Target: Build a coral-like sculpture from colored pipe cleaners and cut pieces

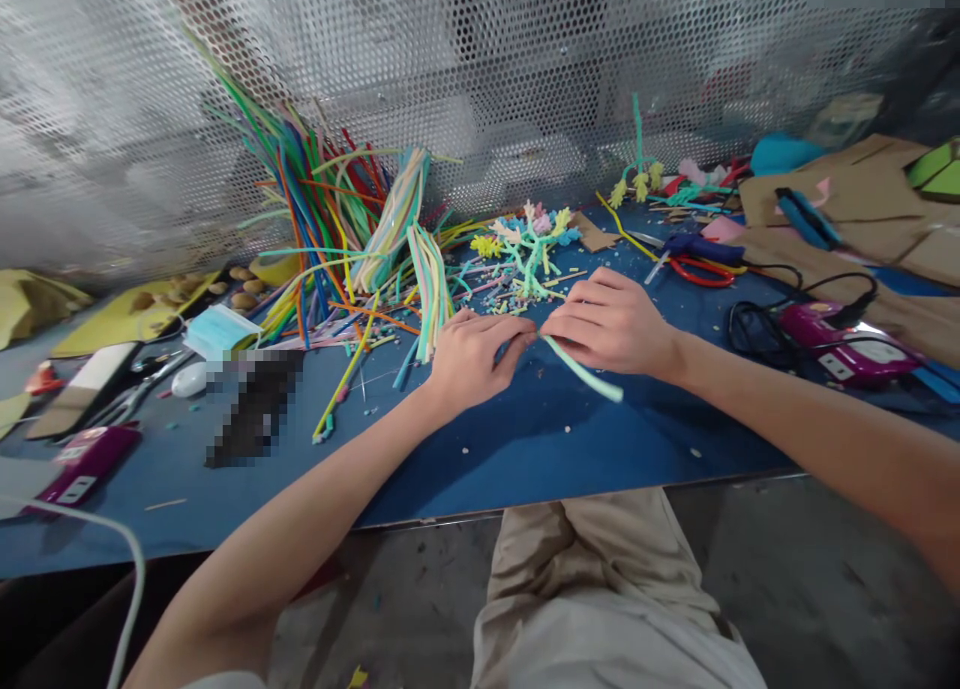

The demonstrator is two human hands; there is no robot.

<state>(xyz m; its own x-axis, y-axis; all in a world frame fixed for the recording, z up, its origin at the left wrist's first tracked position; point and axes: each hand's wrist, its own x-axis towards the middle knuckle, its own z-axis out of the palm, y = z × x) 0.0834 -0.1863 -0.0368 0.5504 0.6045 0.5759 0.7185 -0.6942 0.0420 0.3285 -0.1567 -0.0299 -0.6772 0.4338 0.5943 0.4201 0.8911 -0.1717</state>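
Two hands: left hand (472, 354) and right hand (611, 321) pinched shut on a green stem (581, 369).
Risk: stem may be kinked or dropped off the bench (525, 449) edge.

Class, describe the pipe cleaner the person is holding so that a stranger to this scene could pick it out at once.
Start at the blue table and find the two hands meeting at its middle. Between the left hand and right hand runs a pale green pipe cleaner. Unlike the piled stems behind, it lies alone, its free end pointing towards the table's near edge.

Fuzzy pipe cleaner (583, 371) on matt blue table (525, 449); perforated metal screen (480, 89).
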